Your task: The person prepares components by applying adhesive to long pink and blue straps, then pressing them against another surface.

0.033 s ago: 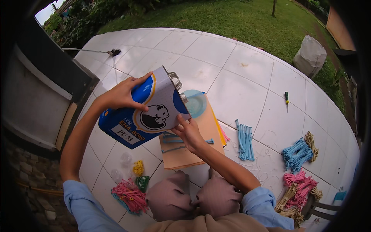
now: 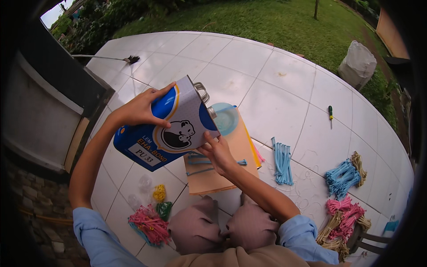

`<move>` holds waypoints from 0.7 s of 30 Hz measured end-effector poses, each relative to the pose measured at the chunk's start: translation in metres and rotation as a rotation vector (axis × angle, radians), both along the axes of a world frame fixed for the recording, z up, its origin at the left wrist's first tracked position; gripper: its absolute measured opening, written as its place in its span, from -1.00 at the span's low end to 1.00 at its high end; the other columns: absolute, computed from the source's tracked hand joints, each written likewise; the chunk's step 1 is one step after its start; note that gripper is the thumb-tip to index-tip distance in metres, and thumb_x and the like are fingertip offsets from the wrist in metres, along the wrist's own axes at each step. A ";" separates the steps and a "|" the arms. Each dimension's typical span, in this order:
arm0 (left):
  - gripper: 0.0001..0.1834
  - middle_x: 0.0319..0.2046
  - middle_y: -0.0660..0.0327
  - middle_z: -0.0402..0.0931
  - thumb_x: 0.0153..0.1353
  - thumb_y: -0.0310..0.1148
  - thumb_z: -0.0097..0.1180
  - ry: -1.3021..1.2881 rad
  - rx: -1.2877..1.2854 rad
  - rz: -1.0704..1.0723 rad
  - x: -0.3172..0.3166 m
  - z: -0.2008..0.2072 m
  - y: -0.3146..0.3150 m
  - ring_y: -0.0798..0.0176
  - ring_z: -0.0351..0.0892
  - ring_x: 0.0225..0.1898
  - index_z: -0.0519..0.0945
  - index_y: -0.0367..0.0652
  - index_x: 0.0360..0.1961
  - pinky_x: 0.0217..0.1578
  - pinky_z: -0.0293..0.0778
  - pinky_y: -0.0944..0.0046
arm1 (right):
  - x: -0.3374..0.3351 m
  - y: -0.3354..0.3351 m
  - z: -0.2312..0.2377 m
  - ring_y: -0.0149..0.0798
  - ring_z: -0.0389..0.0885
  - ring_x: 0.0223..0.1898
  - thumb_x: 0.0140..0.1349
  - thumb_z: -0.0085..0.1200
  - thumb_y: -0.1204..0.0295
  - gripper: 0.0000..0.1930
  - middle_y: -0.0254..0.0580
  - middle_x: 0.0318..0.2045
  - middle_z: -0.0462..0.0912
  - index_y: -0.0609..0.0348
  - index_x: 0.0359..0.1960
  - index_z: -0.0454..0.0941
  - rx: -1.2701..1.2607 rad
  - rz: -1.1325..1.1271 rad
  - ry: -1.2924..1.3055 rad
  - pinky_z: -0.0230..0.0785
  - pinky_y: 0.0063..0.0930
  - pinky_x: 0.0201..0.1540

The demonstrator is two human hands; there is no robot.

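Observation:
A rectangular metal glue can point(image 2: 178, 135), blue and white with a wire handle and screw cap, is held up in both my hands. It lies tilted in the air, its capped end toward the right, above a light-blue see-through plate point(image 2: 227, 119). My left hand point(image 2: 143, 107) spans the can's upper side, thumb on the front face. Fingers of my right hand point(image 2: 219, 155) press against the lower corner of the capped end. Below is a tan board or folder point(image 2: 243, 141), with several blue cords point(image 2: 240, 163) on it, partly hidden by my right hand.
Bundled blue cords point(image 2: 283, 161) lie right of the board. Farther right are more blue bundles point(image 2: 342, 178), pink bundles point(image 2: 349, 218) and a screwdriver point(image 2: 330, 116). Pink cords point(image 2: 149, 224) and a bag of yellow pieces point(image 2: 159, 193) sit near my left knee. A white sack point(image 2: 357, 66) stands far right.

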State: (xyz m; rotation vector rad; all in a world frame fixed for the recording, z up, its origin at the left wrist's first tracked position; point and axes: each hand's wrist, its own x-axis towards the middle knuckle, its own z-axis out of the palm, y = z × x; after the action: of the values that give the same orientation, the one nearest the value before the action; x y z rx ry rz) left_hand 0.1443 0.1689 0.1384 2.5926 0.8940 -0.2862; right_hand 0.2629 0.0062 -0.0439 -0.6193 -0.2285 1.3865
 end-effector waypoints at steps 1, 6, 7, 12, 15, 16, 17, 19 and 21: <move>0.27 -0.01 -0.11 0.30 -0.43 0.14 0.42 -0.001 -0.008 0.023 -0.001 0.000 -0.002 -0.08 0.43 -0.02 -0.04 0.26 0.35 0.01 0.39 0.12 | 0.000 0.000 0.000 -0.14 0.39 0.09 0.28 -0.03 0.28 -0.52 -0.06 0.11 0.30 0.10 0.14 0.06 -0.002 0.004 0.001 0.26 -0.17 0.16; 0.27 0.02 -0.10 0.27 -0.43 0.11 0.44 -0.074 -0.007 0.064 -0.022 -0.009 -0.004 -0.10 0.40 0.02 -0.05 0.32 0.35 0.04 0.38 0.10 | -0.001 0.001 0.002 -0.11 0.41 0.08 0.29 -0.04 0.27 -0.46 -0.06 0.13 0.28 0.15 0.20 0.03 -0.023 0.009 -0.077 0.27 -0.20 0.18; 0.27 0.02 -0.08 0.27 -0.44 0.09 0.44 -0.106 0.005 0.061 -0.025 -0.010 -0.006 -0.09 0.39 0.03 -0.05 0.31 0.35 0.04 0.38 0.10 | -0.001 0.001 0.002 -0.11 0.41 0.08 0.29 -0.04 0.27 -0.46 -0.06 0.13 0.28 0.15 0.20 0.03 -0.021 0.009 -0.080 0.27 -0.20 0.18; 0.27 0.05 -0.02 0.28 -0.46 0.04 0.46 -0.264 0.084 0.060 -0.054 -0.018 -0.020 -0.04 0.34 0.09 -0.02 0.28 0.35 0.10 0.33 0.07 | -0.007 -0.001 0.015 -0.22 0.48 -0.04 0.17 0.14 0.30 -0.29 -0.02 -0.07 0.48 0.23 0.21 -0.04 -0.061 -0.103 -0.220 0.36 -0.39 0.04; 0.25 0.18 0.11 0.22 -0.49 0.01 0.45 -0.512 0.067 0.175 -0.076 -0.026 -0.032 0.02 0.26 0.19 0.02 0.28 0.33 0.20 0.22 -0.03 | -0.008 -0.001 0.034 -0.24 0.51 -0.07 0.13 0.18 0.30 -0.21 0.01 -0.13 0.55 0.27 0.24 -0.09 -0.036 -0.170 -0.419 0.37 -0.47 -0.04; 0.25 0.18 0.11 0.22 -0.49 0.01 0.45 -0.521 0.070 0.175 -0.084 -0.037 -0.034 0.02 0.26 0.19 0.02 0.28 0.33 0.20 0.22 -0.03 | -0.008 -0.001 0.042 -0.24 0.51 -0.07 0.13 0.18 0.30 -0.21 0.01 -0.13 0.55 0.27 0.24 -0.09 -0.032 -0.171 -0.427 0.37 -0.47 -0.04; 0.25 0.19 0.12 0.21 -0.49 -0.01 0.44 -0.640 0.078 0.226 -0.094 -0.048 -0.035 0.02 0.25 0.20 0.01 0.29 0.34 0.21 0.20 -0.03 | -0.011 -0.001 0.049 -0.25 0.52 -0.07 0.12 0.19 0.30 -0.21 0.01 -0.14 0.57 0.27 0.24 -0.08 0.010 -0.218 -0.461 0.37 -0.49 -0.06; 0.26 0.21 0.12 0.20 -0.47 -0.12 0.44 -0.855 -0.019 0.330 -0.102 -0.060 -0.045 0.05 0.25 0.20 -0.03 0.23 0.35 0.20 0.22 0.01 | -0.013 0.005 0.058 -0.26 0.52 -0.07 0.10 0.21 0.31 -0.20 0.00 -0.14 0.58 0.27 0.24 -0.07 0.056 -0.264 -0.499 0.36 -0.52 -0.08; 0.23 0.15 0.10 0.25 -0.43 -0.25 0.45 -1.107 -0.118 0.393 -0.110 -0.084 -0.050 0.12 0.28 0.15 -0.01 -0.05 0.34 0.15 0.27 0.13 | -0.014 0.014 0.069 -0.25 0.53 -0.07 0.08 0.22 0.31 -0.20 0.00 -0.06 0.56 0.25 0.23 -0.05 0.191 -0.315 -0.573 0.40 -0.48 -0.09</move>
State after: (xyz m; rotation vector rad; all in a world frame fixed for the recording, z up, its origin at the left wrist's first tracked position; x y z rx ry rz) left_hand 0.0346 0.1193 0.0543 1.9027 0.8363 1.0521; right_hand 0.2487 0.0201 0.0251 -0.8428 -0.6828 0.8489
